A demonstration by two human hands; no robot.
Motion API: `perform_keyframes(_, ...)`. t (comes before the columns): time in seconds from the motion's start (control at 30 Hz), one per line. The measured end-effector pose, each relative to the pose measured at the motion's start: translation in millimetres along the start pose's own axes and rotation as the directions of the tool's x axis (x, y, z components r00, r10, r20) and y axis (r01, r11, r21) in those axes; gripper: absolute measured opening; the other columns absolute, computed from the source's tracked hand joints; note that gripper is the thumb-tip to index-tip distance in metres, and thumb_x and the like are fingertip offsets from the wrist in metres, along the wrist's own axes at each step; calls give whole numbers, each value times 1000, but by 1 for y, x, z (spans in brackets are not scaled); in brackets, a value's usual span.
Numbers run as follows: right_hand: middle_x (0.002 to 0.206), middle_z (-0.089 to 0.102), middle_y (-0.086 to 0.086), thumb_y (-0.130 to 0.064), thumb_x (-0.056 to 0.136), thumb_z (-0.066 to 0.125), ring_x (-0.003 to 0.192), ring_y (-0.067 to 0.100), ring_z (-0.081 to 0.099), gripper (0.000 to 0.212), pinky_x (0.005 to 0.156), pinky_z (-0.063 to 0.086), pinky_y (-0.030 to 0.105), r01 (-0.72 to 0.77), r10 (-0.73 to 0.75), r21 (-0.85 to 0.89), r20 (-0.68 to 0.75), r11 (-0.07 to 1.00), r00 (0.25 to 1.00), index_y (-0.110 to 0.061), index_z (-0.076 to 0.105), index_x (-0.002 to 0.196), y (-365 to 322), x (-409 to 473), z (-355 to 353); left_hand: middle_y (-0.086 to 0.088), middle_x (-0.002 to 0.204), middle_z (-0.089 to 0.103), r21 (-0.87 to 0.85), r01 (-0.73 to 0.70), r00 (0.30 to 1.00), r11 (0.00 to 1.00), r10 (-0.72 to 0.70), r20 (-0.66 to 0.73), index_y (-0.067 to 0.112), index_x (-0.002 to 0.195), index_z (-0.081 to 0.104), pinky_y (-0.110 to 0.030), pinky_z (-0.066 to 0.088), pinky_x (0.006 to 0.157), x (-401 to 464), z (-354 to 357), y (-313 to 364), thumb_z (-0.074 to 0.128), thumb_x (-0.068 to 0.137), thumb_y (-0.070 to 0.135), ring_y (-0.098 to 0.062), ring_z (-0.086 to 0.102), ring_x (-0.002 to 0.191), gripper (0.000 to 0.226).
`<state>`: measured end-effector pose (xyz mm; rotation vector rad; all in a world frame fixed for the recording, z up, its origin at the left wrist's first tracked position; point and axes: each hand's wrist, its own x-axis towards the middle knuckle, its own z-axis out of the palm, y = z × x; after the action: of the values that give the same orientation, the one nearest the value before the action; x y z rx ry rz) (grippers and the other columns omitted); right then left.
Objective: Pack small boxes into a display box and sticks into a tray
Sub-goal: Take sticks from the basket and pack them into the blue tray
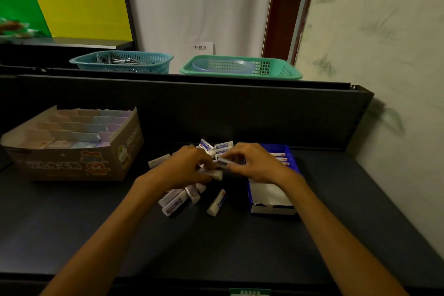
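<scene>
Head view: left hand curled round a small white box, its end sticking out past the fingers; right hand pinching another small box with a purple label at the fingertips; both hands meet over the loose pile of boxes on the dark tabletop; more loose boxes behind the hands, one off to the left, one lying alone near the front; blue display box sits just right of the right hand, a few boxes already rowed at its far end, white liner or flap showing at the near end; cardboard carton with dividers well apart on the left; teal basket and green basket on the shelf behind, not obviously in play; my read: step in hand is gathering and squaring boxes before loading; advice: align labels the same way in hand first; carry one or two at a time, not a fistful; seat each flush against the existing row, working from far end toward near; keep the liner flat so it doesn't fold under a box; sticks and tray I can't identify from this view.
</scene>
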<state>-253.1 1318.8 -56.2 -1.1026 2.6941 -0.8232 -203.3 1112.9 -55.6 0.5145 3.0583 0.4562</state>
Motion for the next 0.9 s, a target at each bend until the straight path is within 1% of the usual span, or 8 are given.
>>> perform_keyframes(0.1,110,54,-9,-25,90,62,97,3,54,28,82,49,22,2,5,75,-93,997,996,-25,60,118,5,1,-8,18,97,50,-31,5,993,1000,-9,-120,29,103,61,-14,39,78,0,-6,2,65,85,30,1,44,89,18)
perform_keyframes(0.2,107,58,-10,-21,88,65,95,1,57,25,77,49,17,1,18,135,-137,991,990,-24,60,113,9,-1,-15,17,90,52,-196,0,980,981,-39,-195,27,99,58,-17,49,74,0,-10,8,68,83,24,5,53,81,20)
perform_keyframes(0.3,101,59,-13,-19,87,67,91,-2,58,26,72,47,13,-16,46,192,-155,981,987,-21,59,111,14,-7,-19,8,95,62,-410,16,970,912,-114,-215,22,101,56,-18,53,72,3,-10,12,71,79,16,-2,63,85,28)
perform_keyframes(0.37,102,61,-12,-17,85,68,92,-1,59,27,74,49,13,-17,54,214,-169,977,984,-21,59,110,20,-12,-22,6,99,62,-469,12,968,883,-129,-217,22,101,55,-22,55,75,7,-9,17,72,77,12,-5,64,88,31)
perform_keyframes(0.57,103,61,-12,-18,85,69,93,-2,59,32,75,49,9,-24,66,235,-171,972,983,-28,59,113,34,-24,-31,9,109,58,-379,-24,978,925,-56,-199,27,100,60,-26,54,82,18,-5,31,72,78,14,-8,60,96,29)
perform_keyframes(0.7,102,62,-14,-18,84,70,92,-6,59,31,73,47,6,-33,73,237,-164,971,984,-31,59,109,41,-36,-38,13,102,59,-333,-61,975,941,-15,-223,28,101,61,-13,49,72,28,1,40,70,80,17,1,58,90,26)
perform_keyframes(0.83,102,62,-13,-20,81,74,88,0,62,31,73,52,16,-44,86,228,-175,973,981,-30,58,106,50,-47,-45,19,94,56,-279,-94,975,956,32,-221,27,104,61,-7,44,67,35,5,48,69,81,17,11,54,82,27)
perform_keyframes(0.9,102,63,-10,-18,80,75,88,4,65,31,75,54,20,-57,109,273,-179,960,978,-27,59,105,55,-52,-46,21,93,56,-265,-110,974,958,51,-219,31,102,59,-4,43,66,39,7,51,70,81,19,15,53,81,27)
